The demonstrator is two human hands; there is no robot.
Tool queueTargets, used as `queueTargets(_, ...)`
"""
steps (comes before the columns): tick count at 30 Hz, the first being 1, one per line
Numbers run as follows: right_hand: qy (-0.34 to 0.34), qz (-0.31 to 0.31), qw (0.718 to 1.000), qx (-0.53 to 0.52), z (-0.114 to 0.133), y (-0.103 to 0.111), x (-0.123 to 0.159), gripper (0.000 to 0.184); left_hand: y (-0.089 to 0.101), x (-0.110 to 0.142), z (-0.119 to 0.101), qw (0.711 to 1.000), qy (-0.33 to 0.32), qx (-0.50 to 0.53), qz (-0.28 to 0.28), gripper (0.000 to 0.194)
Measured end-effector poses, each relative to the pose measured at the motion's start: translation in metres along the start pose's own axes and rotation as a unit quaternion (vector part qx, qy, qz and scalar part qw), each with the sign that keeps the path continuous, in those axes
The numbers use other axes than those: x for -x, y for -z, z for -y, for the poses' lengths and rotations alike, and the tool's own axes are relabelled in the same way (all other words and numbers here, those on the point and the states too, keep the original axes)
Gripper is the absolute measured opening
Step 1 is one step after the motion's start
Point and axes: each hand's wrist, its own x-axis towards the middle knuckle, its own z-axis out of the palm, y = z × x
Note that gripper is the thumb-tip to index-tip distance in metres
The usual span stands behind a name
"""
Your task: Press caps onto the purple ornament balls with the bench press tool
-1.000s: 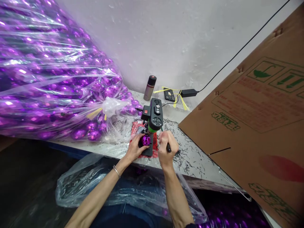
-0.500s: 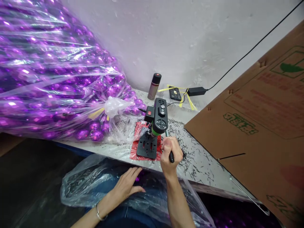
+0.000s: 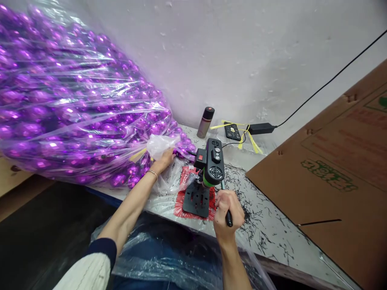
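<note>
My left hand (image 3: 165,160) reaches across to the mouth of a clear plastic bag (image 3: 161,146) full of shiny purple faceted balls (image 3: 121,177). Its fingertips are at the balls by the bag's gathered neck and partly hidden, so whether they grip one is unclear. My right hand (image 3: 229,207) is wrapped around a thin rod with a black end (image 3: 229,219), just right of a black device (image 3: 214,161). That device has two round grilles, a red switch and a green ring, above a slotted black base plate (image 3: 196,203).
Red plastic (image 3: 179,209) lies beneath the base plate. Behind stand a spray can (image 3: 205,123), a phone (image 3: 232,131) with yellow ties, and a black power adapter (image 3: 261,128). Black clippings litter the white table (image 3: 272,225). A large cardboard box (image 3: 326,177) rises at the right.
My left hand has moved from the table's front edge up and forward to the bag's mouth. My right hand keeps its hold on the rod. The whole view has shifted slightly.
</note>
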Motion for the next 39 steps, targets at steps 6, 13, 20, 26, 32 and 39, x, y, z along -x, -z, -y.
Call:
queueTargets(6,0.017,0.011,1.000,0.001,0.000,0.002,-0.001,0.031,-0.009,-0.007,-0.010,0.998,0.053,-0.037,0.014,0.020)
queueTargets(13,0.018,0.018,1.000,0.005,0.000,0.002,0.000,0.029,0.013,0.077,-0.017,0.953,0.124,0.274,0.042,0.058)
queueTargets(20,-0.022,0.025,0.999,-0.006,0.003,0.005,-0.009,0.031,-0.001,0.147,-0.020,0.842,0.147,0.511,0.094,0.059)
queueTargets(26,-0.073,0.025,0.997,0.003,0.013,0.006,-0.029,0.037,-0.036,0.154,-0.029,0.797,0.185,0.564,0.114,0.054)
queueTargets(32,-0.062,0.024,0.998,-0.006,0.017,0.006,-0.032,0.036,-0.065,0.158,-0.036,0.825,0.163,0.539,0.050,0.063)
queueTargets(39,-0.050,0.026,0.998,-0.011,0.013,0.006,-0.026,0.033,-0.079,0.162,-0.034,0.871,0.132,0.473,0.009,0.073)
